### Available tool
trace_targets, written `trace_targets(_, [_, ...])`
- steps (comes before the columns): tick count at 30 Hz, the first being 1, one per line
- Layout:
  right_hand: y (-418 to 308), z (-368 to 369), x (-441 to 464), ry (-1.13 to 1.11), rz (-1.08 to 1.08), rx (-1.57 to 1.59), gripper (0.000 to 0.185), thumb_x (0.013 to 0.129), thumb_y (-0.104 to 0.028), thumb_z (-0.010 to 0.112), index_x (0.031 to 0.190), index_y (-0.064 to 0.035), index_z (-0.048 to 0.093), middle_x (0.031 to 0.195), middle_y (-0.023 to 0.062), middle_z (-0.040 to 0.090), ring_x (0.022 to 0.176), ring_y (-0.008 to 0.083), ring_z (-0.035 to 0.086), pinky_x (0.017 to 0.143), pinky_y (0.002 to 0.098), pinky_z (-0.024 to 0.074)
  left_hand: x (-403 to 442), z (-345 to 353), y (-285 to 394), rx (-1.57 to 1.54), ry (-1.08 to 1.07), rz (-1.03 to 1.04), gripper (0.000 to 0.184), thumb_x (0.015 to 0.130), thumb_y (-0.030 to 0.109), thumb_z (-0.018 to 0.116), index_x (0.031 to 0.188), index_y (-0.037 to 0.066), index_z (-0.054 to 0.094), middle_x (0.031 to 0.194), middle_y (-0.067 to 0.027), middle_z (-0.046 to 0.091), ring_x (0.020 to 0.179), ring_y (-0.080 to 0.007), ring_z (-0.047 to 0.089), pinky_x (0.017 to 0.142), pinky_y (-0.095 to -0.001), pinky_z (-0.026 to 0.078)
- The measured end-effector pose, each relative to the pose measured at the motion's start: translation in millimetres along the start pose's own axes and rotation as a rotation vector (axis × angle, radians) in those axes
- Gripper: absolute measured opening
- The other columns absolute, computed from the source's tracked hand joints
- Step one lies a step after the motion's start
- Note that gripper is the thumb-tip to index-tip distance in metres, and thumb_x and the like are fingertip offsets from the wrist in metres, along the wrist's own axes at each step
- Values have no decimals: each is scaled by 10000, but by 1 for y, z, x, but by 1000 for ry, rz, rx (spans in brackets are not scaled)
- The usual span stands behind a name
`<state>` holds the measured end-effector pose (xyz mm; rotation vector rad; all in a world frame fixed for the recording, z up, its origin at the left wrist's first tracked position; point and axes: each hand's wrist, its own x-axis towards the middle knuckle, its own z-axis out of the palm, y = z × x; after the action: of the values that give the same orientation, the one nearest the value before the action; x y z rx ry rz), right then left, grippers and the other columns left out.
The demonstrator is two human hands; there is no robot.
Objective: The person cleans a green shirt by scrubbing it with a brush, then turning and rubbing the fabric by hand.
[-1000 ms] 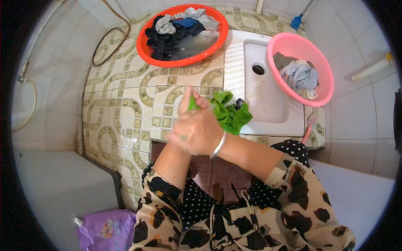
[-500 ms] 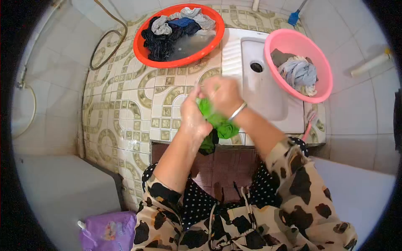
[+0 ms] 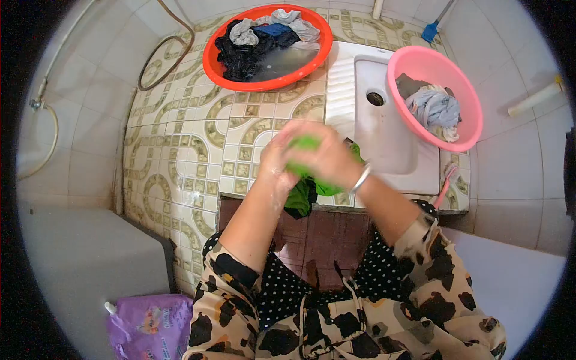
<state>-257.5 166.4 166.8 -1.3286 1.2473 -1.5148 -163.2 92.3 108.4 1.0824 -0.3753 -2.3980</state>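
Note:
Both my hands are closed on a wet green garment with black parts. My left hand grips it from the left side, its fingers partly hidden. From the right, my right hand, blurred by motion and with a silver bangle on its wrist, presses on the same cloth. Some green shows between the hands, and the loose part hangs below them over the tiled edge. Suds or water glisten on my left wrist.
Beyond my hands stands a red basin of dark and grey clothes in cloudy water. A pink basin with clothes rests on the squat toilet. A pink-handled brush lies right. A purple pouch is at lower left.
My right hand has shifted slightly right and down, and the hands have come together around the green garment. More of its dark part shows beside my right hand. The view has shifted slightly.

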Motion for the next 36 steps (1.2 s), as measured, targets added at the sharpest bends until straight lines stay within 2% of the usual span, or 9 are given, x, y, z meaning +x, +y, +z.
trace_targets(4, [4, 36, -20, -59, -326, -631, 169, 717, -269, 545, 663, -118, 600, 625, 94, 565, 657, 267, 569, 620, 354, 441, 36, -41, -8, -300, -1077, -151, 286, 857, 361, 427, 987, 126, 526, 857, -85, 573, 850, -242, 558, 759, -392, 451])
trace_targets(5, [24, 30, -17, 47, -276, -686, 250, 739, -331, 507, 643, -125, 611, 609, 97, 573, 634, 284, 581, 563, 417, 446, 37, -43, -22, -301, -1074, -166, 286, 857, 361, 427, 987, 126, 526, 857, -85, 573, 850, -242, 558, 759, -392, 451])
trace_targets(7, [33, -5, 4, 33, -265, -851, 138, 685, -212, 566, 596, -106, 554, 620, 116, 557, 539, 288, 539, 484, 375, 419, -16, 23, -38, -31, 67, -12, 366, 879, 395, 371, 1022, 88, 510, 1019, -103, 551, 963, -260, 518, 834, -407, 409])
trace_targets(12, [32, -3, -1, 164, -293, -793, 152, 717, -182, 546, 613, -71, 557, 628, 149, 560, 547, 299, 543, 500, 362, 416, -8, 19, -31, -41, 0, 34, 375, 870, 393, 337, 1024, 102, 516, 994, -77, 577, 913, -228, 545, 791, -387, 437])
trace_targets(14, [23, 12, -5, 86, -307, -792, 173, 729, -206, 522, 627, -73, 563, 612, 146, 555, 546, 314, 539, 506, 389, 420, 29, -42, -27, -294, -923, -162, 386, 858, 402, 354, 1035, 100, 515, 1016, -84, 570, 927, -219, 538, 797, -390, 436])
trace_targets(18, [42, -12, 0, 282, -287, -504, 232, 761, -245, 464, 649, -67, 563, 583, 147, 543, 547, 350, 524, 516, 433, 428, -48, 44, -28, -145, -73, -116, 362, 851, 412, 395, 924, 86, 534, 990, -116, 580, 878, -257, 561, 810, -401, 434])
trace_targets(23, [25, -70, 6, 77, 271, -961, 277, 757, -284, 542, 718, -18, 611, 676, 165, 586, 658, 279, 574, 630, 364, 447, -55, 24, 20, -90, -173, -3, 422, 869, 423, 375, 969, 44, 529, 965, -155, 577, 876, -299, 561, 814, -434, 432])
trace_targets(30, [23, -31, 4, -436, 274, -2, 425, 687, -155, 623, 1066, 3, 514, 940, 44, 589, 856, 137, 543, 813, 286, 413, -44, 13, 29, 69, -57, 41, 315, 847, 315, 510, 1001, 43, 473, 916, -94, 546, 807, -244, 559, 739, -411, 470])
trace_targets(36, [5, -69, 20, -75, 104, 744, 307, 640, -46, 472, 935, -13, 550, 893, 86, 593, 824, 188, 565, 786, 308, 448, -47, 0, 25, 1474, -393, 371, 258, 625, 110, 677, 859, 19, 617, 792, -35, 626, 739, -95, 542, 684, -254, 437])
